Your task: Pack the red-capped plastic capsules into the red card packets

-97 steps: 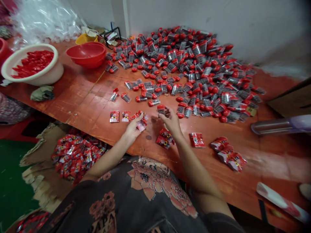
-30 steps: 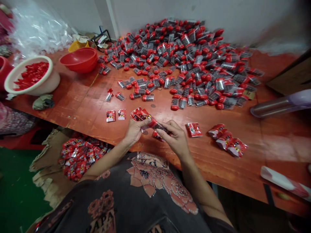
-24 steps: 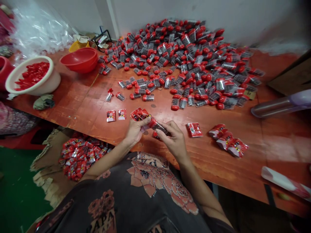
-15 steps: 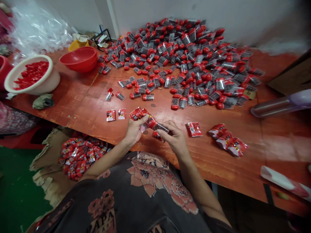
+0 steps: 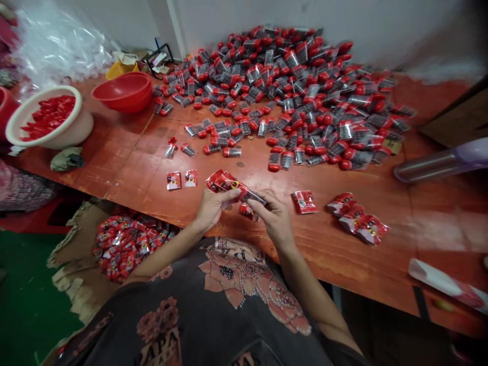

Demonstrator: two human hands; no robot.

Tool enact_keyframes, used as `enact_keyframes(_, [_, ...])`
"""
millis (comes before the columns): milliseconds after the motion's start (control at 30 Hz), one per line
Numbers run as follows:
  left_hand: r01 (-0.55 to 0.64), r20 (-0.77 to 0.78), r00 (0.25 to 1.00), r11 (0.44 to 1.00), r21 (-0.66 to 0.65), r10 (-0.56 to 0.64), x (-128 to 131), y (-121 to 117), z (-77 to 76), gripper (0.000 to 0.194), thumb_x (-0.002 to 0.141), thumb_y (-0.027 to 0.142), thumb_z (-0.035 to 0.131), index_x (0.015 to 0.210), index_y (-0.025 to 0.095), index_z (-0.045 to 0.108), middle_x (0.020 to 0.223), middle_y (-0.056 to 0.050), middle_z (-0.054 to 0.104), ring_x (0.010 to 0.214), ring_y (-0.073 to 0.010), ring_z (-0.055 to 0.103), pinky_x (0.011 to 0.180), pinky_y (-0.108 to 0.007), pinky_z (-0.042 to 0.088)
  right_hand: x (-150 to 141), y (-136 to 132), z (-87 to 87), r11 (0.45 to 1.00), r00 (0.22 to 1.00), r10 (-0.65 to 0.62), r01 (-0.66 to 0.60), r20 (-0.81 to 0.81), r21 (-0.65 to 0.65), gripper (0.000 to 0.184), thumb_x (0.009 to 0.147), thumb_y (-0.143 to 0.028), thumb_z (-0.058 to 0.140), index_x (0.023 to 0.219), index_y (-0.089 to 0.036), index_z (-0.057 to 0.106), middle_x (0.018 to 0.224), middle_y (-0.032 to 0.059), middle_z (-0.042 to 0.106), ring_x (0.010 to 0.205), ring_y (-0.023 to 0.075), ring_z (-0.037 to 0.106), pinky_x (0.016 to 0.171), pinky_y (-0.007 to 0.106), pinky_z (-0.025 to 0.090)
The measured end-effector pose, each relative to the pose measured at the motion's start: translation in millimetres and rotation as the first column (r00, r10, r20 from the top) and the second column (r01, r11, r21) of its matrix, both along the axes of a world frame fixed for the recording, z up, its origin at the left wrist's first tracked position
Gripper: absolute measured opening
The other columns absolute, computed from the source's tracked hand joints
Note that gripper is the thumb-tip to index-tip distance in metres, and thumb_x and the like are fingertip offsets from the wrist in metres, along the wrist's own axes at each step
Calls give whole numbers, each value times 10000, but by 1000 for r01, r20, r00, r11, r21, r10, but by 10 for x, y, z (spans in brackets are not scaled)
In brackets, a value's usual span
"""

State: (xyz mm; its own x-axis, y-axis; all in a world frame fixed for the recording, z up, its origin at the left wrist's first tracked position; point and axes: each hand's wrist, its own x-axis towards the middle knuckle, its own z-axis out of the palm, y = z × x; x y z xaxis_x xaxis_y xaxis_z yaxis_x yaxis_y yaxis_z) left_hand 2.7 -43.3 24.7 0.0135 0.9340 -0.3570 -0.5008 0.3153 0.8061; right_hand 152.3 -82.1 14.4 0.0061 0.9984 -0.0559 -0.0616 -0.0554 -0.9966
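My left hand is closed on several printed red plastic sleeves, its thumb on top. In the fingers of my right hand is a clear tube with a red cap and dark contents; its left end meets the sleeves, overlapping one of them. Whether the tube is inside that sleeve I cannot tell. Below the hands a red wrapped piece lies on the table, partly hidden. To the right sit a flat stack of red sleeves and a fanned group of red sleeves.
A big heap of red-capped tubes fills the back of the table. At left stand a white basin of red caps and a red bowl. A box of wrapped pieces is below the edge. A clear cylinder lies right.
The tube and sleeves have come closer together, and my left thumb has moved right along the sleeves toward the tube. Everything else on the table stays where it was.
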Motion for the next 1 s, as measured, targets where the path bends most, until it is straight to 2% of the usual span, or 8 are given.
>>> enact_keyframes(133, [96,15,995,995,-32,-96,-41,11,16,226,572,126,839,736,182,694,725,-21,702,621,-141,643,581,-254,512,-13,-13,-62,1000,999,-22,23,37,-18,331,831,-343,657,1160,-318,674,934,19,609,663,132,569,571,311,529])
enact_keyframes(267, [134,43,990,991,-24,-133,-101,56,37,435,538,31,818,913,224,712,828,-25,729,762,-181,688,658,-267,539,-19,-37,-96,992,969,-2,-29,248,125,431,864,-317,628,1289,-375,587,1014,39,594,925,209,582,797,398,531])
enact_keyframes(333, [142,70,988,990,-15,-141,-109,67,44,507,530,14,812,970,242,702,871,-24,734,814,-193,692,678,-274,545,-24,-55,-100,982,953,24,-79,303,173,452,894,-297,592,1330,-408,545,1021,39,571,945,209,576,807,399,520])
enact_keyframes(567, [145,28,989,987,-68,-143,-22,12,9,288,547,193,862,755,154,666,713,-13,690,612,-130,638,603,-265,537,-83,-134,-168,948,936,-134,25,327,317,406,904,-240,585,1284,-382,579,1016,31,565,923,187,578,830,390,513])
enact_keyframes(700, [182,-54,981,982,-51,-185,-51,-1,-6,295,544,201,861,761,153,667,758,-20,691,647,-138,640,562,-248,518,-100,-167,-230,978,972,-120,81,202,190,372,884,-284,611,1252,-338,593,1105,47,594,995,209,584,863,415,526])
enact_keyframes(833, [219,-79,972,976,-17,-220,-100,0,-14,393,549,170,849,907,197,688,819,-10,696,688,-144,645,567,-245,511,-89,-176,-252,1000,1000,-6,6,-19,-11,414,873,-341,614,1285,-357,576,1159,54,569,870,185,597,643,340,571])
enact_keyframes(900, [214,-99,972,977,-2,-214,-95,-10,-30,375,553,172,848,893,192,689,791,-7,688,651,-134,631,569,-247,506,-89,-178,-241,1000,1000,-2,1,-31,-22,400,868,-351,616,1268,-358,602,1092,47,552,812,169,584,587,318,562])
enact_keyframes(1000, [175,-178,970,984,22,-168,-59,-31,-66,281,552,207,858,755,153,672,687,-13,661,552,-114,584,528,-240,476,-101,-182,-221,998,994,-41,35,103,60,390,865,-330,623,1254,-358,627,995,36,539,879,182,571,712,351,568])
